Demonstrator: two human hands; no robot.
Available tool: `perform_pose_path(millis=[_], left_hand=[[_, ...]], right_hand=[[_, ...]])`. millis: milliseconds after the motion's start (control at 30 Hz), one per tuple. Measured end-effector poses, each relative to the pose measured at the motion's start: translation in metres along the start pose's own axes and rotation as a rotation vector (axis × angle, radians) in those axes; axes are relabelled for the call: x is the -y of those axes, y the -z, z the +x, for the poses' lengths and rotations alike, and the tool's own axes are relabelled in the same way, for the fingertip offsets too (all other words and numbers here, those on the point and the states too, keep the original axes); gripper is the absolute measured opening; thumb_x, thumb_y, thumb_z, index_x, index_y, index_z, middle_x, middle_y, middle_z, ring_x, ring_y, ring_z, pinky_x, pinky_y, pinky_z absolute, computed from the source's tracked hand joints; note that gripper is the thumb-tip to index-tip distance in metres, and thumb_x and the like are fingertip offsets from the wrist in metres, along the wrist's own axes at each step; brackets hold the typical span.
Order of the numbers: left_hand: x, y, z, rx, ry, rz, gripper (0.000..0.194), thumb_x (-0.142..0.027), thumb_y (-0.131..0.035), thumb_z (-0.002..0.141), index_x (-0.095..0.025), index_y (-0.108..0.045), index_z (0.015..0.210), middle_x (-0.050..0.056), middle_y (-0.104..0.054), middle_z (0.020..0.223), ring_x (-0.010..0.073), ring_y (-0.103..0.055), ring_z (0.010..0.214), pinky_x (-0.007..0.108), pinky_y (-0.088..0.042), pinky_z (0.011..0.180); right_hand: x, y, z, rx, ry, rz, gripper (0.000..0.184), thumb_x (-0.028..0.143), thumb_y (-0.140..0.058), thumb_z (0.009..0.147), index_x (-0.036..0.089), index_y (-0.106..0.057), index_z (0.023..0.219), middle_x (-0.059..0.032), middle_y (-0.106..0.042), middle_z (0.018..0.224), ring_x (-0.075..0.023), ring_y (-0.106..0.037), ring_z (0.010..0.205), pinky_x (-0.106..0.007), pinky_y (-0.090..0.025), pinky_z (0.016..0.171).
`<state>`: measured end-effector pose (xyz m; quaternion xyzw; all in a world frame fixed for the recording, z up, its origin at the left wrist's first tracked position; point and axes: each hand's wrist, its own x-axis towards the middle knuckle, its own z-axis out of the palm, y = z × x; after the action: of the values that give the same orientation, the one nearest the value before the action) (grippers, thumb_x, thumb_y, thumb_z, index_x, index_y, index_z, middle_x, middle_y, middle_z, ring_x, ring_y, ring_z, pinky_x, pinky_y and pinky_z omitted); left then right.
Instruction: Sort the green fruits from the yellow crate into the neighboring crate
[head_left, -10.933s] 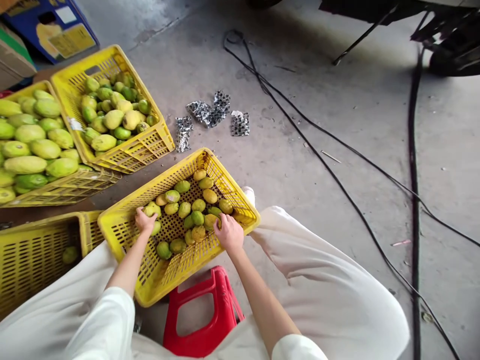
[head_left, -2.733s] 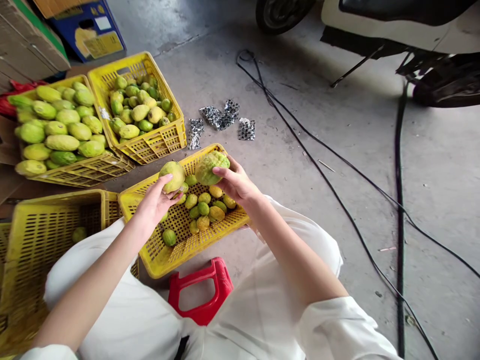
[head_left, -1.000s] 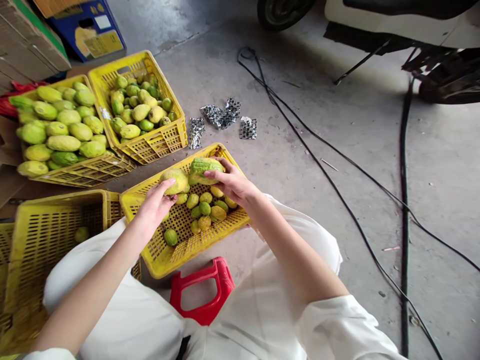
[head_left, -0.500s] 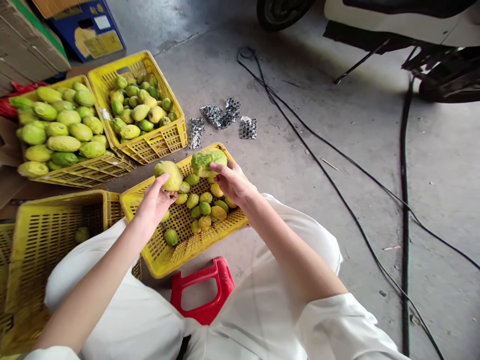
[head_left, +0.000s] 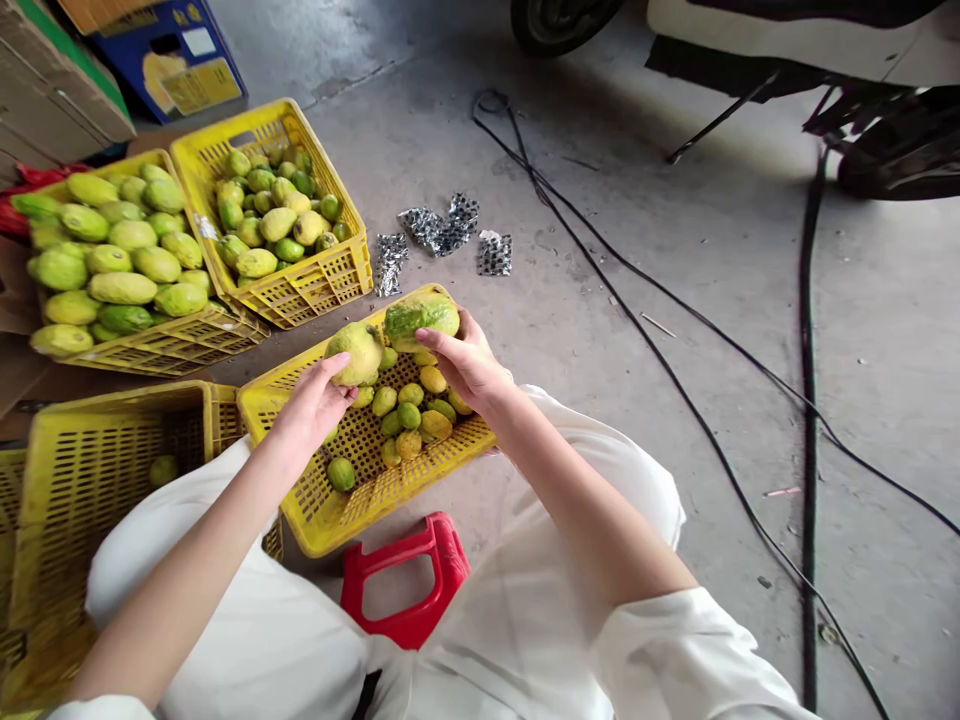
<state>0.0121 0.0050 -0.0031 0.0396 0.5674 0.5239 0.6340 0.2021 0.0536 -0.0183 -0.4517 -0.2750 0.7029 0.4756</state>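
A rounded yellow-green lemon-like fruit [head_left: 355, 352] is held by my left hand [head_left: 315, 400], thumb on its side. My right hand [head_left: 466, 358] grips a larger, longer, bumpy green fruit [head_left: 421, 318] of similar kind, thumb across its near face. The two fruits are close together, above the far part of a yellow plastic crate [head_left: 322, 530]. Inside that crate lie several smaller green and yellow fruits [head_left: 409, 416], mostly towards its right side, with one green fruit [head_left: 341, 474] nearer to me.
Two fruit-filled yellow crates [head_left: 292, 302] stand at the back left. Another yellow crate [head_left: 67, 480] at left holds a green fruit. A red plastic stool [head_left: 405, 630] is between my legs. Foil packets [head_left: 442, 230], black cables [head_left: 675, 380] and a scooter [head_left: 810, 60] lie beyond.
My left hand has moved the yellow-green fruit right, closer to the green one, and turned it a little. The right hand's fruit has tilted and shifted slightly.
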Motion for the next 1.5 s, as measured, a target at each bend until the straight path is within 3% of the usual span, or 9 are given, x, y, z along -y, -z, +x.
perform_pose_path(millis=[233, 467, 767, 967, 1100, 1233, 1400, 1500], left_hand=[[0.0, 0.005, 0.005, -0.025, 0.009, 0.023, 0.036, -0.023, -0.094, 0.059, -0.021, -0.065, 0.08, 0.002, -0.074, 0.078, 0.0147, -0.064, 0.068, 0.026, -0.043, 0.059], [-0.004, 0.002, 0.003, 0.014, 0.009, 0.017, 0.038, -0.027, -0.09, 0.062, -0.018, -0.07, 0.093, 0.007, -0.079, 0.094, 0.0212, -0.073, 0.086, 0.034, -0.059, 0.081], [-0.002, 0.003, 0.005, -0.016, 0.019, 0.0, 0.032, -0.028, -0.092, 0.065, -0.022, -0.067, 0.084, 0.0, -0.069, 0.074, 0.0158, -0.061, 0.068, 0.028, -0.042, 0.059], [-0.001, 0.005, 0.004, -0.006, 0.034, -0.002, 0.036, -0.032, -0.091, 0.066, -0.024, -0.067, 0.092, 0.001, -0.076, 0.084, 0.0203, -0.07, 0.084, 0.031, -0.052, 0.071], [-0.002, 0.001, -0.002, 0.039, 0.026, 0.013, 0.037, -0.03, -0.088, 0.069, -0.021, -0.071, 0.101, 0.006, -0.08, 0.098, 0.0238, -0.075, 0.094, 0.037, -0.06, 0.084], [-0.002, 0.0, -0.005, 0.038, 0.029, 0.018, 0.037, -0.028, -0.088, 0.068, -0.021, -0.069, 0.1, 0.008, -0.081, 0.099, 0.0247, -0.076, 0.095, 0.036, -0.061, 0.082], [0.0, 0.002, -0.003, -0.012, 0.027, 0.034, 0.038, -0.027, -0.09, 0.063, -0.02, -0.067, 0.093, 0.003, -0.077, 0.086, 0.0182, -0.071, 0.076, 0.032, -0.058, 0.073], [0.001, 0.002, -0.002, -0.032, 0.022, 0.023, 0.039, -0.027, -0.09, 0.064, -0.02, -0.068, 0.094, 0.002, -0.077, 0.085, 0.0179, -0.07, 0.076, 0.032, -0.058, 0.072]], right_hand=[[0.008, -0.001, -0.003, -0.032, 0.038, -0.007, 0.082, 0.047, -0.104, 0.049, 0.027, -0.056, 0.113, -0.0059, -0.076, 0.117, -0.0313, -0.071, 0.126, -0.046, -0.057, 0.115], [0.009, -0.001, -0.002, 0.033, 0.045, -0.027, 0.078, 0.05, -0.103, 0.049, 0.027, -0.059, 0.109, -0.0059, -0.076, 0.115, -0.0304, -0.07, 0.128, -0.044, -0.057, 0.114], [0.006, 0.003, -0.002, 0.057, -0.028, -0.002, 0.071, 0.041, -0.1, 0.054, 0.031, -0.057, 0.109, 0.0003, -0.073, 0.111, -0.0261, -0.073, 0.117, -0.042, -0.064, 0.104], [0.006, 0.0, -0.002, 0.078, -0.058, 0.017, 0.076, 0.039, -0.101, 0.051, 0.03, -0.059, 0.113, 0.0007, -0.078, 0.102, -0.0272, -0.076, 0.114, -0.043, -0.061, 0.11], [0.007, 0.001, -0.001, 0.09, -0.126, -0.01, 0.071, 0.042, -0.098, 0.056, 0.027, -0.061, 0.115, -0.0032, -0.079, 0.105, -0.029, -0.077, 0.117, -0.041, -0.064, 0.104], [0.007, 0.003, -0.001, 0.063, -0.182, -0.034, 0.067, 0.041, -0.095, 0.059, 0.027, -0.062, 0.116, -0.0032, -0.079, 0.106, -0.0278, -0.078, 0.111, -0.04, -0.067, 0.093], [0.009, 0.001, -0.003, 0.096, -0.156, -0.007, 0.048, 0.04, -0.093, 0.062, 0.025, -0.065, 0.099, -0.0025, -0.077, 0.099, -0.0264, -0.075, 0.115, -0.037, -0.064, 0.102], [0.011, -0.002, -0.004, 0.1, -0.139, 0.001, 0.038, 0.039, -0.089, 0.067, 0.025, -0.066, 0.093, -0.0007, -0.072, 0.089, -0.0246, -0.075, 0.115, -0.033, -0.062, 0.104]])
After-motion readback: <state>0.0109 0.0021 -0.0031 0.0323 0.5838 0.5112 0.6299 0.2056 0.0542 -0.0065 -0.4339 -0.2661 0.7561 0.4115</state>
